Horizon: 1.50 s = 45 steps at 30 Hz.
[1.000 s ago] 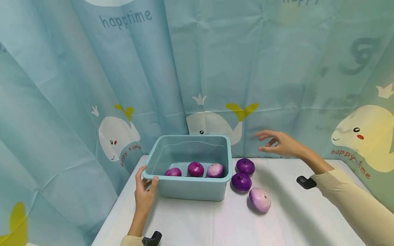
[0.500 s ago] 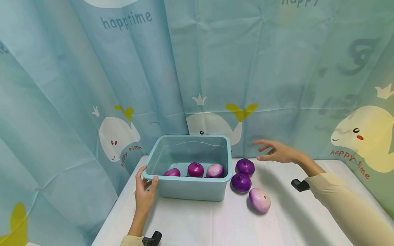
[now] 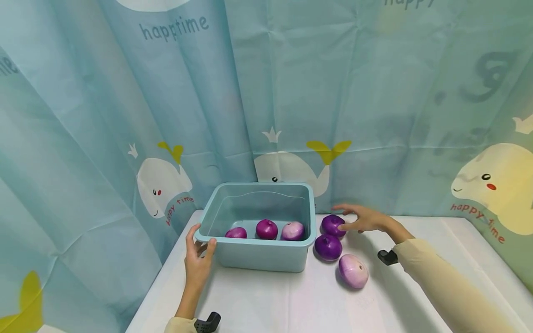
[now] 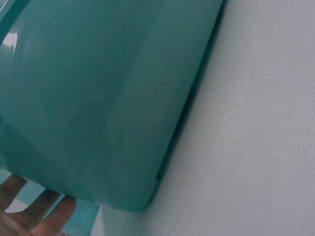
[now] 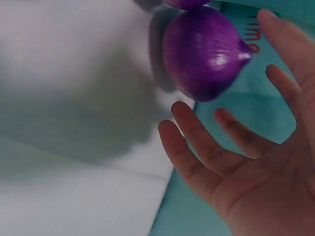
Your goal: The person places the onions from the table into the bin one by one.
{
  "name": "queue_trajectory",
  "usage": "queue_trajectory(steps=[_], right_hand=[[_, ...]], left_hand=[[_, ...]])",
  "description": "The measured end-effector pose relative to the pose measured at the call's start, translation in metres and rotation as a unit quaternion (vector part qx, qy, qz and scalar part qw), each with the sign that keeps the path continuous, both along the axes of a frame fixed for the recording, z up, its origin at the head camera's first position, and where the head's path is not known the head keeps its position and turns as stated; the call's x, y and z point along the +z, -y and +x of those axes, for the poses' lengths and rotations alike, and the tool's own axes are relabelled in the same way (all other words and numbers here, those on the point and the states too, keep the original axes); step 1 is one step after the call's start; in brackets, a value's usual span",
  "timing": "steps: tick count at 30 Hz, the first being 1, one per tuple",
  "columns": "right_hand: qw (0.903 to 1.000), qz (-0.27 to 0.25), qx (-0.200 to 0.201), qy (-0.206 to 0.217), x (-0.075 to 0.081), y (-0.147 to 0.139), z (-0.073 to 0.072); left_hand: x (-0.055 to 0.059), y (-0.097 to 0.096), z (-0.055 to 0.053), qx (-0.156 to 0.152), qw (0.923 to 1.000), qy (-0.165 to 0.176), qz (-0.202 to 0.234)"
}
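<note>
Left hand point(image 3: 197, 264) is pinching the bin point(image 3: 262, 257) while right hand point(image 3: 366, 218) is hovering, fingers spread, by the far purple onion point(image 3: 331, 225) just right of it, so a sloppy grab might be sending the neighbouring onion point(image 3: 328, 248) rolling.

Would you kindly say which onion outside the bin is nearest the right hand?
The rearmost dark onion, beside the right hand; the other dark one and the pale one lie farther.

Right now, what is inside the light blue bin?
Visible in the bin are a left onion, a middle onion and a paler right onion. Its front wall hides the area just behind it, so anything lying there cannot be seen.
</note>
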State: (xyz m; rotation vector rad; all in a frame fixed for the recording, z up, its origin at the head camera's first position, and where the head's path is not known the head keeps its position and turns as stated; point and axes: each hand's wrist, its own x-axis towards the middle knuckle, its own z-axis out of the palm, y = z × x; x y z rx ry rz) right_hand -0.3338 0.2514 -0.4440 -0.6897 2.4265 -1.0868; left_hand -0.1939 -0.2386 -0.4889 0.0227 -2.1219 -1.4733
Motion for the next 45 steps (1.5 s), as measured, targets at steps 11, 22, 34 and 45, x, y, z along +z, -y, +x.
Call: queue_trajectory(steps=[11, 22, 34, 45], right_hand=[[0.9999, -0.010, 0.002, -0.011, -0.023, 0.007, -0.007], [0.9985, -0.043, -0.005, -0.032, -0.032, 0.015, -0.007], [0.9984, -0.053, -0.018, -0.006, -0.030, 0.014, -0.005], [0.9982, -0.055, -0.023, -0.003, -0.030, 0.016, -0.003]], left_hand=[[0.001, -0.002, 0.001, 0.018, 0.9997, 0.017, -0.005], [0.001, -0.001, 0.000, 0.014, 0.9999, 0.009, -0.002], [0.005, 0.000, 0.002, 0.009, 0.9999, 0.013, 0.007], [0.004, 0.000, 0.002, 0.009, 0.9997, 0.022, 0.010]])
